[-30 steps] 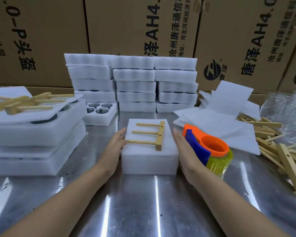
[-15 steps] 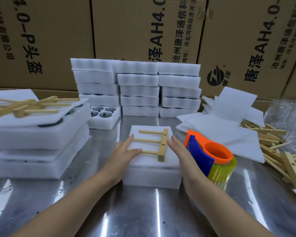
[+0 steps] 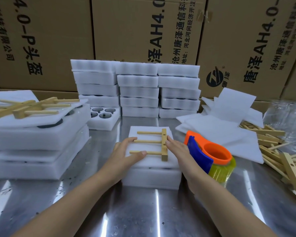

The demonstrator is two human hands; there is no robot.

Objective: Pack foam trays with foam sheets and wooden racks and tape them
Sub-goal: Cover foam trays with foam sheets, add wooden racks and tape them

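As the left hand (image 3: 125, 153) and right hand (image 3: 179, 151) lie flat-fingered on the wooden rack (image 3: 164, 151), a tape dispenser (image 3: 200, 156) crowds the right; foam trays (image 3: 138, 82) line the counter's (image 3: 143, 211) far edge.

L hand (image 3: 125, 155), R hand (image 3: 179, 152) on rack (image 3: 164, 155) atop tray (image 3: 150, 178)

Two hands (image 3: 125, 155) (image 3: 179, 153), one tape dispenser (image 3: 202, 156)

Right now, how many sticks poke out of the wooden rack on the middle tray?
3: far stick, middle stick, and near stick under the left hand's thumb. None look hidden.
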